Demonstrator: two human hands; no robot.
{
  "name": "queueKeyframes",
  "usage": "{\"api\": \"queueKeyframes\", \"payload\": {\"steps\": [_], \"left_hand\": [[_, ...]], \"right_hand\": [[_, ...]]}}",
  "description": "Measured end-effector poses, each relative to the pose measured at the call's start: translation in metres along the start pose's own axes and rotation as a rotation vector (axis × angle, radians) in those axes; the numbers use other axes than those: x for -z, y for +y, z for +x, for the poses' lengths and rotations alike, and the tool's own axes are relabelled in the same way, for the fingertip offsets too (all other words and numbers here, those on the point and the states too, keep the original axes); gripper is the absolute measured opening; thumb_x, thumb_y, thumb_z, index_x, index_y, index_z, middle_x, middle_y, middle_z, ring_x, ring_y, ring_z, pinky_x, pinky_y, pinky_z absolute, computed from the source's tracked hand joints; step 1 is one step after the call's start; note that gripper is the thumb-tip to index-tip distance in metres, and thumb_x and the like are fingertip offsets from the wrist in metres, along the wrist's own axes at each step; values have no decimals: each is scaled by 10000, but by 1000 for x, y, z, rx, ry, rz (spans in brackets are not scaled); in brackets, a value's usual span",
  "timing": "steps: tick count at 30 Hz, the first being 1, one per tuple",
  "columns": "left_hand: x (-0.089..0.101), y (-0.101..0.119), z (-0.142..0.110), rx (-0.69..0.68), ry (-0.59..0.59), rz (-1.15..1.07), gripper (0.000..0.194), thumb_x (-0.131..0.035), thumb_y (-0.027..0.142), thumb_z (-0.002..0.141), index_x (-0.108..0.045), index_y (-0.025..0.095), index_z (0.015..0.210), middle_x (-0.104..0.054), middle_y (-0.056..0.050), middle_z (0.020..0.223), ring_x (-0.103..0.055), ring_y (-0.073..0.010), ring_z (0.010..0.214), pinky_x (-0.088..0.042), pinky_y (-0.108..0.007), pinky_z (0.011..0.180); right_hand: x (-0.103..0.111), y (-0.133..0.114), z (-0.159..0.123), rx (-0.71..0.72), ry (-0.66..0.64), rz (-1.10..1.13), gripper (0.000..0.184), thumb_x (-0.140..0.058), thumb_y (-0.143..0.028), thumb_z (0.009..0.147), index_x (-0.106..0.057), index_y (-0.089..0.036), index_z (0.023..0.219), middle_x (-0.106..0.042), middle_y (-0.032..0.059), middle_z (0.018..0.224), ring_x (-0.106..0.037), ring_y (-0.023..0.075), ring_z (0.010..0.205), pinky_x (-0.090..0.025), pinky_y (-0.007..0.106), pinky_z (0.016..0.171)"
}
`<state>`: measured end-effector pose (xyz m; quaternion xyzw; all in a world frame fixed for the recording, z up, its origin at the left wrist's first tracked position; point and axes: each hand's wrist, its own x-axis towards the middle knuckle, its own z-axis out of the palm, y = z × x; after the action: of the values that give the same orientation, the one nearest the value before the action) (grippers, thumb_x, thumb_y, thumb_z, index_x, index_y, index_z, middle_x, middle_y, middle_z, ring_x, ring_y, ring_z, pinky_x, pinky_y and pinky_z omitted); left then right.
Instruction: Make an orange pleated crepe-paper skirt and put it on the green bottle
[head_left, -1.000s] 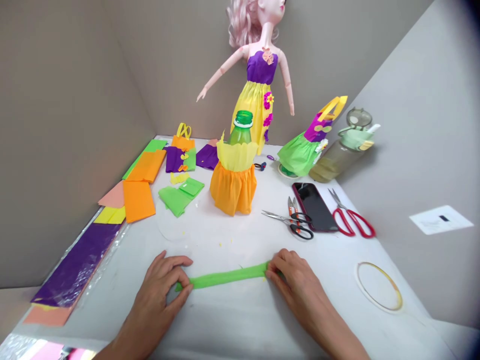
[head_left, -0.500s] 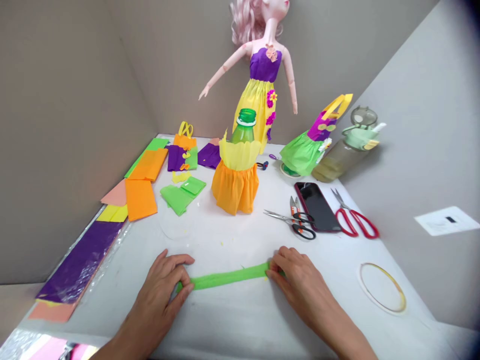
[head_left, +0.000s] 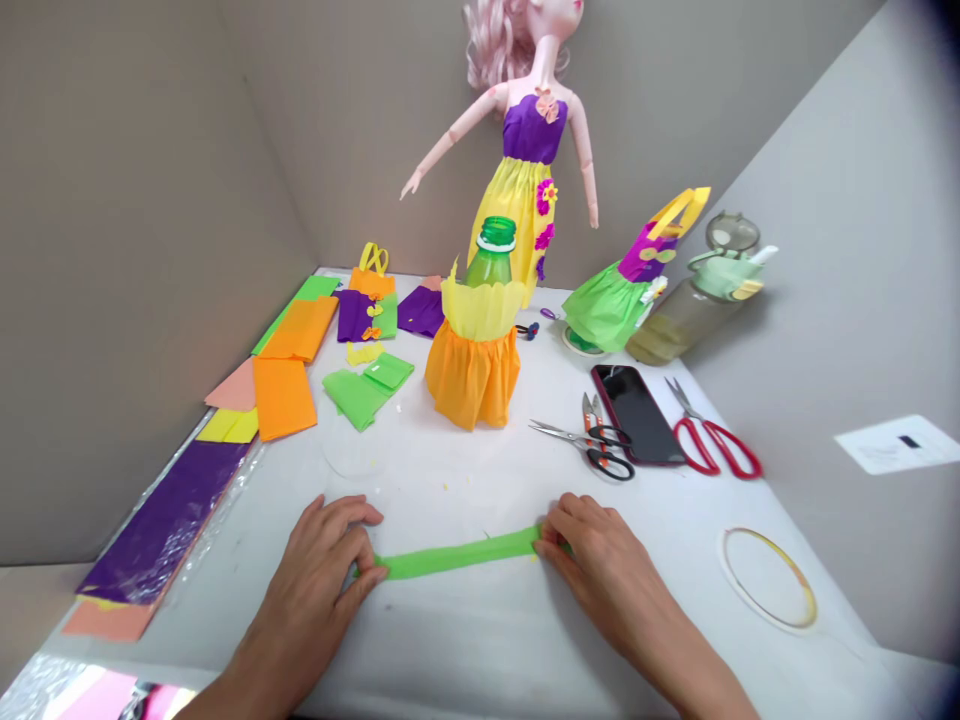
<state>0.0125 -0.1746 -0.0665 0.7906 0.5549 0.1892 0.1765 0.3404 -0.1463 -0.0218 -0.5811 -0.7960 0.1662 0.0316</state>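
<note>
A narrow green crepe paper strip (head_left: 461,555) lies stretched nearly straight across the front of the white table. My left hand (head_left: 330,570) pinches its left end between thumb and index finger, the other fingers curved above. At the right end, my right hand (head_left: 589,550) grips the strip, its fingers bunched together over the tip. Beyond the strip stands a green bottle (head_left: 491,265) wrapped in a yellow paper top (head_left: 484,308) and a gathered orange paper skirt (head_left: 472,380).
Black-handled scissors (head_left: 589,445), small snips (head_left: 592,415), a phone (head_left: 637,415) and red-handled scissors (head_left: 712,435) lie at right, near a tape ring (head_left: 769,578). Folded papers (head_left: 285,395) line the left edge. A doll (head_left: 532,130), a dressed bottle (head_left: 615,300) and a tilted water bottle (head_left: 686,310) are behind.
The strip's left part lies a little flatter, and my left fingers have shifted slightly at that end. My right hand keeps its grip. The whole view has moved a touch.
</note>
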Motion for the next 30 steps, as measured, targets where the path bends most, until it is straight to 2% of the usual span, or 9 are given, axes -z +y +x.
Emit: {"api": "queueKeyframes", "payload": {"steps": [4,6,9,11,13,17,22,26,30], "left_hand": [[-2,2,-1,-33,80,-26,34,-585,227,924,-574,228,955,-612,-71,1164,-502,-273,1198,-379,-531,1098],[-1,6,0,-146,67,-52,218,-503,137,952,-586,247,1121,-619,-65,1167,-529,-238,1133,-473,-408,993],[5,16,6,-328,-54,-114,470,-362,-31,914,-572,257,1220,-646,-49,1114,-564,-184,990,-505,-288,873],[11,23,11,-408,-157,-143,478,-357,-59,893,-574,244,1192,-664,-36,1063,-573,-170,926,-509,-259,836],[17,29,16,-445,-214,-136,442,-378,-57,889,-570,238,1157,-669,-21,1030,-581,-167,895,-511,-254,830],[15,35,15,-391,-221,-99,468,-349,-80,836,-534,221,1143,-638,-26,1020,-586,-170,884,-510,-264,814],[-1,34,6,-406,-134,106,464,-379,-71,845,-499,205,1198,-649,-36,1026,-584,-196,873,-468,-333,837],[-4,34,8,-489,-195,236,657,-434,-61,844,-359,210,1437,-657,-23,1009,-580,-196,833,-435,-345,803],[-3,39,16,-522,-235,333,804,-476,-37,780,-299,257,1507,-625,-16,949,-551,-206,788,-414,-346,768]], "right_hand": [[0,4,0,-2,45,27,162,-669,-100,875,-578,-203,790,-586,25,834,-565,222,776,-412,366,699],[-2,6,0,32,84,69,182,-676,-65,858,-561,-200,816,-582,24,853,-556,212,783,-426,361,713],[-5,8,-1,144,135,108,192,-610,-16,878,-553,-199,855,-577,30,879,-539,202,793,-437,345,714],[-6,8,-2,218,161,105,204,-530,-7,917,-557,-201,857,-569,32,865,-522,196,775,-432,332,696],[-6,6,-3,281,172,113,239,-466,-5,947,-564,-202,852,-566,33,855,-511,188,764,-428,317,682],[-7,3,-5,346,145,175,280,-440,9,961,-613,-212,975,-571,37,914,-531,179,807,-437,286,690],[-8,-1,-6,454,106,82,345,-443,-34,988,-585,-239,1227,-551,41,916,-517,187,808,-424,294,701],[-4,-9,-4,591,89,-135,355,-515,-75,965,-560,-214,1288,-565,45,889,-513,209,797,-419,336,725],[1,-17,-2,696,103,-293,410,-574,-91,915,-549,-184,1314,-575,39,853,-512,215,776,-398,348,708]]}}
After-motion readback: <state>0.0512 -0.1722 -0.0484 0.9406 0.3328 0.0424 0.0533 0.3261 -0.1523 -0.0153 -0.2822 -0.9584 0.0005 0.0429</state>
